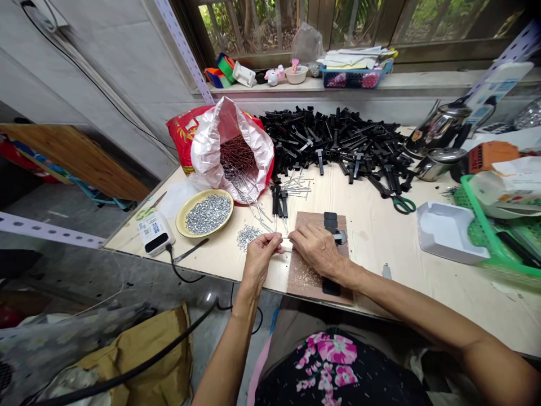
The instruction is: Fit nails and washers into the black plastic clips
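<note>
My left hand [261, 254] is closed in a pinch on one end of a thin metal rod [286, 239], which runs across to the fingers of my right hand [316, 248]. That hand is also closed, over a brown board [304, 276]; its fingertips hide the rod's other end. On the board, a metal and black fixture [339, 237] shows just beyond the right hand. Black plastic pieces with metal rods [279, 197] lie just past the fingers. Beside the left hand sits a small heap of tiny metal parts [248, 237].
A yellow bowl [180, 221] holds many tiny metal parts. Behind it an open red bag [180, 127] contains rods. A large pile of black plastic pieces [338, 138] spreads along the back. Green-handled scissors [403, 204], a white tray [448, 234] and a green basket [471, 194] are on the right.
</note>
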### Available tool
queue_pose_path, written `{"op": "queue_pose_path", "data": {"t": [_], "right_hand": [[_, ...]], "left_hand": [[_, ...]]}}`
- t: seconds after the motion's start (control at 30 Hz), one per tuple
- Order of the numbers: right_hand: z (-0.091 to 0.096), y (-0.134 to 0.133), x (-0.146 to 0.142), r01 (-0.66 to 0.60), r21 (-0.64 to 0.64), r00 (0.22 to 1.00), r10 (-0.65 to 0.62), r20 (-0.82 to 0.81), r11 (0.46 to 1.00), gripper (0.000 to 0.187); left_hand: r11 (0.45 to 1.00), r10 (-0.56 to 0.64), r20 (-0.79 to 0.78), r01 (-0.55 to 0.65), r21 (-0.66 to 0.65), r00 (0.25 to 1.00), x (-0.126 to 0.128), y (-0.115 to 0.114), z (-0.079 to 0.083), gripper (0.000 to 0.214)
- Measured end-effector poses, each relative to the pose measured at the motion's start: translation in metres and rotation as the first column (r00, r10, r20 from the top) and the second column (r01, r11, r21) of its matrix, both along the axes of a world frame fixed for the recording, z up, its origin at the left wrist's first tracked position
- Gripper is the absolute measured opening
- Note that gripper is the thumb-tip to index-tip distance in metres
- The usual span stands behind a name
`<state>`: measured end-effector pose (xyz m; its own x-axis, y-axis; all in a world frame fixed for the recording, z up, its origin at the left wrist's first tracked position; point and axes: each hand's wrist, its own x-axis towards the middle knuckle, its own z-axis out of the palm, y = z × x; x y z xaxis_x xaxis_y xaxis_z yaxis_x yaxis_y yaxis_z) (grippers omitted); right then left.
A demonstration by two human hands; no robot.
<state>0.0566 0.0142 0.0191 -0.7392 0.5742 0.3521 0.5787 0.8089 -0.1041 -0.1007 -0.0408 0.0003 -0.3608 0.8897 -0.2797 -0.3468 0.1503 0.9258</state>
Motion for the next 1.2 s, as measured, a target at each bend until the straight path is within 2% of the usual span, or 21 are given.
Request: {"op": "queue_pose_path", "data": {"t": [0.13,0.33,0.47,0.57,0.63,0.77,0.83,0.93,1.03,1.13,1.2], "right_hand": [[-0.002,0.001,0.000,-0.001,0.002,1.000,0.001,-0.007,1.000,0.021],[-0.001,0.001,-0.005,0.020,-0.053,0.997,-0.023,-0.068,0.998,0.026],[0.004,0.002,-0.003,0.049,-0.161,0.993,-0.065,-0.094,0.986,0.021],[0.007,0.003,0.000,0.001,-0.234,0.992,-0.030,-0.120,0.972,0.018],[0.007,0.002,0.002,-0.014,-0.193,0.995,-0.005,-0.099,0.981,0.018],[0.006,0.000,0.003,-0.024,0.034,1.000,0.024,0.001,0.999,0.026],[0.004,0.000,0.003,-0.025,0.076,1.000,0.024,0.005,0.997,0.029],[0.003,0.001,0.004,-0.016,0.044,1.000,0.017,-0.018,0.999,0.033],[0.002,0.003,0.006,-0.044,-0.045,0.999,0.043,-0.028,0.998,0.031],[0.001,0.002,0.008,-0.085,-0.134,0.995,0.078,-0.059,0.987,0.023],[0.002,0.000,0.009,-0.113,-0.123,0.992,0.105,-0.071,0.986,0.020]], "left_hand": [[1.000,-0.003,0.010,0.003,0.008,1.000,-0.001,0.000,-0.003,0.027],[1.000,-0.005,0.124,0.005,0.002,0.992,-0.001,-0.001,-0.002,0.030],[1.000,0.013,0.213,-0.013,-0.001,0.977,0.002,0.000,0.002,0.036],[1.000,0.030,0.214,-0.029,-0.005,0.976,0.005,0.001,0.003,0.035],[1.000,0.030,0.213,-0.029,-0.008,0.977,0.007,0.001,0.003,0.034],[0.999,0.041,0.240,-0.033,-0.035,0.970,0.009,0.000,0.003,0.034],[0.999,0.028,0.239,-0.020,-0.032,0.971,0.008,-0.002,0.004,0.033],[0.998,-0.042,0.282,0.054,-0.033,0.959,0.004,-0.005,0.002,0.031],[0.990,-0.102,0.346,0.128,-0.054,0.933,0.000,-0.007,0.000,0.030],[0.990,-0.118,0.306,0.135,-0.038,0.945,-0.003,-0.009,0.002,0.030],[0.989,-0.134,0.256,0.145,-0.022,0.957,-0.004,-0.010,0.004,0.030]]}}
